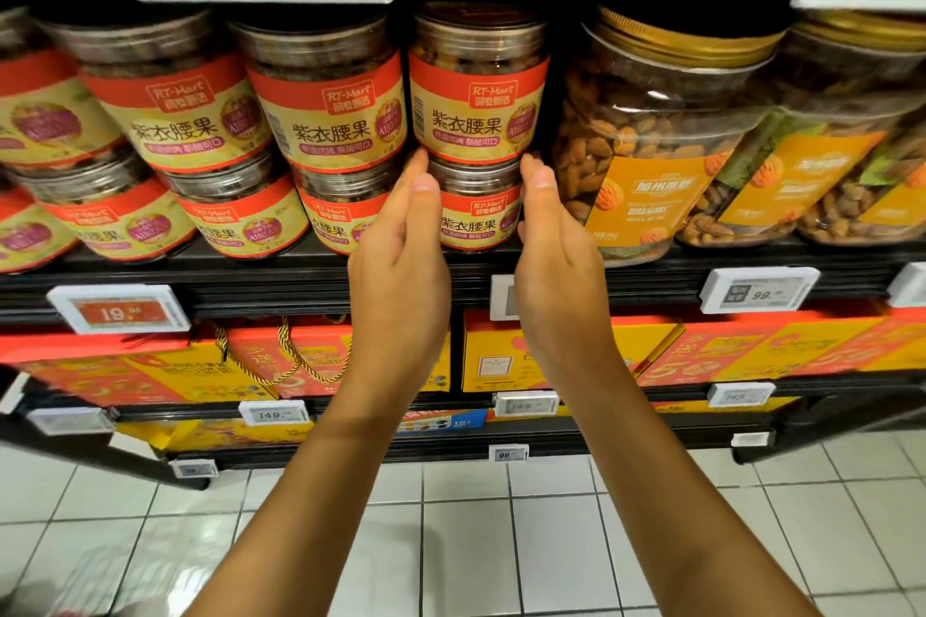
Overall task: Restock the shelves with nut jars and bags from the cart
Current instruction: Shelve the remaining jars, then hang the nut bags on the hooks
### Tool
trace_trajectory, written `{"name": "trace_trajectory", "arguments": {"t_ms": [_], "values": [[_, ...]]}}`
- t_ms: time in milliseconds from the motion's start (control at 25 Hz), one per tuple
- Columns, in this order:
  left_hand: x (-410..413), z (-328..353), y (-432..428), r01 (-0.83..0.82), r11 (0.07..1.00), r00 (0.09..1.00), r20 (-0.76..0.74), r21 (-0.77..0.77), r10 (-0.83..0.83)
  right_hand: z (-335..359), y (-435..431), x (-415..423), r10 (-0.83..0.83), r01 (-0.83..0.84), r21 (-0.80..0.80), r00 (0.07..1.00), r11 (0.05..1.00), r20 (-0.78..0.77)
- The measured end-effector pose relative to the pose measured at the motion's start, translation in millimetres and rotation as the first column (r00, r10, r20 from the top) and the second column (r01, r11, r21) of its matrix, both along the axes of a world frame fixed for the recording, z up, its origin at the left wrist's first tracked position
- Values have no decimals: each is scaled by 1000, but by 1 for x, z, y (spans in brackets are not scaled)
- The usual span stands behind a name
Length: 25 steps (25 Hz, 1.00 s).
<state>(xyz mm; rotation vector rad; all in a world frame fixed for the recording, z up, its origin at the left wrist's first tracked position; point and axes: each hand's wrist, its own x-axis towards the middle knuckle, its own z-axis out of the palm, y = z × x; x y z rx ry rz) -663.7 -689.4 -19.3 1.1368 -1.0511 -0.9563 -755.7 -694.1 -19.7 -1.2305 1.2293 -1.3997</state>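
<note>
While both hands flank the stack of 2 cashew jars at the right end of the row, the step in hand looks like seating or squaring the upper jar [478, 85] on the lower jar [473, 220]. The left hand [401, 241] and the right hand [556, 246] are released, fingers straight and together, palms facing each other. Their fingertips reach the seam between the 2 jars, and I cannot tell whether they touch plastic or sit just beside it. Neither hand grasps anything. The lower jar stands on the shelf [250, 261] and the upper one sits upright on its lid, label forward, just beside the almond tub [651, 130] on the right. The cart is out of view. Next, I judge, the hands must draw straight back without nudging the stack, then go to the cart for another jar or bag
</note>
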Motion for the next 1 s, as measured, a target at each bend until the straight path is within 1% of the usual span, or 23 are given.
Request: {"name": "trace_trajectory", "arguments": {"t_ms": [120,200,280,360,400,480,600,680,760,840,920,960,1000], "values": [[1,2,8,12,1000,1000,28,20,-12,0,9,-4,41,-41,12,999,999,6],[4,11,22,-30,994,999,41,106,25,6,24,-9,76,-76,49,997,996,1],[14,23,47,-83,984,996,31,155,79,15,49,-17,108,-105,78,994,991,-35],[26,42,83,-92,970,995,-15,226,98,27,77,-23,151,-138,164,986,977,-71],[32,50,104,-93,958,994,-36,272,106,32,91,-25,190,-169,189,977,967,-100],[46,68,156,-147,919,983,-52,367,178,47,124,-24,331,-288,234,927,929,-174],[72,91,242,-262,838,950,-28,478,312,68,167,-6,506,-436,335,849,835,-155],[91,100,296,-361,767,903,-8,530,430,78,188,17,614,-539,375,781,754,-111],[113,107,346,-469,690,826,-2,551,564,87,209,52,725,-649,387,685,654,-75],[137,112,395,-583,604,711,-20,543,703,94,239,98,827,-761,378,561,527,-24],[162,112,439,-681,503,573,-39,532,819,98,270,149,916,-859,341,402,382,-12],[176,112,459,-712,460,522,-39,531,852,99,286,176,945,-894,321,327,312,-8],[189,113,475,-729,434,491,-37,529,871,100,300,200,964,-919,301,265,256,-10]]}}
